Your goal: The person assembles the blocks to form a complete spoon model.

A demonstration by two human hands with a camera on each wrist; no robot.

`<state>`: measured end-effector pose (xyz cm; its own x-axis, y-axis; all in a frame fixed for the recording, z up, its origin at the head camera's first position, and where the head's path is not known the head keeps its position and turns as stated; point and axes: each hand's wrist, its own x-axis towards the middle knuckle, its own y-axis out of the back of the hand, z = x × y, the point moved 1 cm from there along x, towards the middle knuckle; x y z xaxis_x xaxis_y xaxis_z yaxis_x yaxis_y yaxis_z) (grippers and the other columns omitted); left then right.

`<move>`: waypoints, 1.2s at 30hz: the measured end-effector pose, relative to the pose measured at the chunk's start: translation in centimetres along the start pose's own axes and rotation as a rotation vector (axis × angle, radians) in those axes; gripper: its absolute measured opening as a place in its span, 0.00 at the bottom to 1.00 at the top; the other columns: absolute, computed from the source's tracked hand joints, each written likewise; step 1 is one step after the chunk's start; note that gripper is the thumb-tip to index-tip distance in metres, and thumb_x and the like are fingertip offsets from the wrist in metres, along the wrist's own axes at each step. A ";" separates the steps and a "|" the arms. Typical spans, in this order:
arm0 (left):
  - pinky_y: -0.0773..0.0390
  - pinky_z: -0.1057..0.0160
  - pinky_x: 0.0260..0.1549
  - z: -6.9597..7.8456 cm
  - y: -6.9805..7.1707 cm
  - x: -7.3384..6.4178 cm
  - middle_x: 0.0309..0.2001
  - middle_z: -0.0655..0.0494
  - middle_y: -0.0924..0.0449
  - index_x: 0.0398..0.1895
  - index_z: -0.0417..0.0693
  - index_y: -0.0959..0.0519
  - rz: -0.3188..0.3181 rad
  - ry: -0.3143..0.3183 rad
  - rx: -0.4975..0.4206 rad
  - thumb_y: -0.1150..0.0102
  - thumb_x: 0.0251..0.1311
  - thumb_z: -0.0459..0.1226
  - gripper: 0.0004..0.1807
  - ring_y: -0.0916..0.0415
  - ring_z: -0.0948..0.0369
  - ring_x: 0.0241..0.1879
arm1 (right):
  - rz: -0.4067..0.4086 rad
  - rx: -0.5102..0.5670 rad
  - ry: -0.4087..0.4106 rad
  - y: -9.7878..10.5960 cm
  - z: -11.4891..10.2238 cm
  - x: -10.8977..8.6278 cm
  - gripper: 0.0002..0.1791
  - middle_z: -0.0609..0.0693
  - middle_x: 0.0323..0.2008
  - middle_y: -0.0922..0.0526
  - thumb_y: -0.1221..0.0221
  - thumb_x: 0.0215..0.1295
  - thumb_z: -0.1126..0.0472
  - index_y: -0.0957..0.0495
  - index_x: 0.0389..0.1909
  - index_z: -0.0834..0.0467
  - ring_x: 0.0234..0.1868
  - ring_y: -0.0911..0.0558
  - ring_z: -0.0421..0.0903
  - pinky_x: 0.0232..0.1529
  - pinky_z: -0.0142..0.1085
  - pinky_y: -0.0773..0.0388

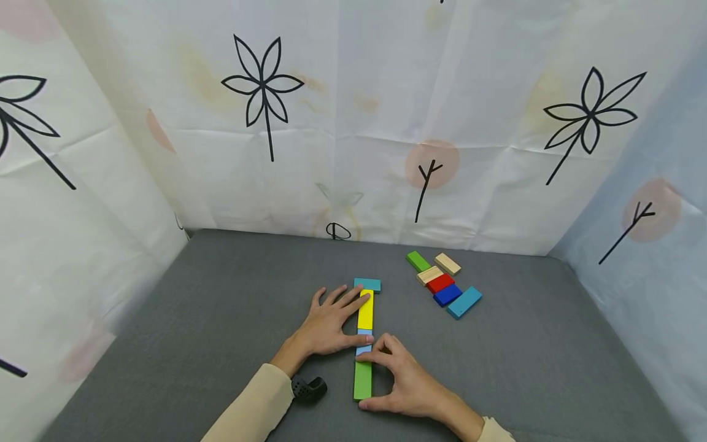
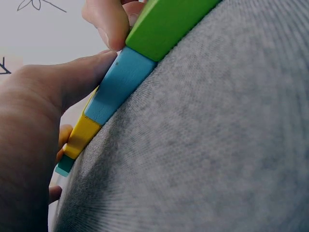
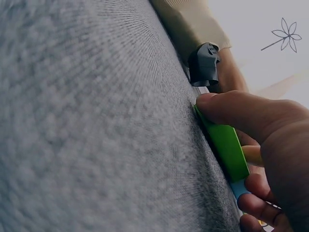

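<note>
A line of wooden blocks runs toward me: a teal block [image 1: 374, 285] crosswise at the far end, then a yellow block [image 1: 365, 313], a light blue block [image 1: 364, 350] and a green block [image 1: 362, 382] nearest. My left hand [image 1: 327, 325] lies beside the line with fingers spread; its fingertips touch the teal and yellow blocks, and its thumb rests on the blue block. Between thumb and forefinger, my right hand [image 1: 410, 379] pinches the green block by its two ends. In the left wrist view the green block's end meets the blue block [image 2: 120, 84].
A loose group lies at the back right: another green block [image 1: 418, 261], two plain wood blocks [image 1: 448, 264], a red block [image 1: 440, 283], a dark blue block [image 1: 447, 294] and a turquoise block [image 1: 464, 302]. Grey cloth [image 1: 232, 294] covers the table, with patterned white curtains [image 1: 353, 123] around it.
</note>
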<state>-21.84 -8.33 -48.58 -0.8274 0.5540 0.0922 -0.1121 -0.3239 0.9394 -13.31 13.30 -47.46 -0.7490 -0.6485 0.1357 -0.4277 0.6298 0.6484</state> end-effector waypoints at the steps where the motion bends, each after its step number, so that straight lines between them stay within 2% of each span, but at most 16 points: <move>1: 0.61 0.31 0.69 0.0 0.0 0.0 0.81 0.62 0.53 0.81 0.63 0.44 0.001 -0.001 0.001 0.51 0.60 0.73 0.50 0.53 0.48 0.78 | -0.001 -0.015 0.003 0.0 0.0 0.0 0.32 0.41 0.46 0.33 0.26 0.56 0.41 0.20 0.61 0.44 0.50 0.32 0.39 0.49 0.33 0.29; 11: 0.61 0.31 0.69 0.0 0.0 0.0 0.81 0.61 0.53 0.81 0.63 0.44 0.004 0.000 -0.003 0.51 0.61 0.72 0.49 0.53 0.48 0.79 | -0.020 -0.120 0.019 0.0 -0.3 0.0 0.31 0.37 0.43 0.35 0.29 0.58 0.37 0.20 0.63 0.39 0.47 0.34 0.37 0.45 0.32 0.33; 36: 0.60 0.31 0.69 -0.1 -0.2 0.0 0.81 0.61 0.52 0.81 0.63 0.43 0.015 -0.008 0.016 0.52 0.60 0.74 0.50 0.52 0.48 0.78 | -0.003 -0.127 0.037 -0.2 -0.1 0.0 0.34 0.39 0.43 0.32 0.28 0.56 0.37 0.21 0.65 0.40 0.47 0.34 0.36 0.45 0.31 0.33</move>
<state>-21.87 -8.33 -48.74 -0.8242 0.5557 0.1089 -0.0911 -0.3199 0.9431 -13.19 13.15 -47.49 -0.7275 -0.6671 0.1601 -0.3608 0.5705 0.7378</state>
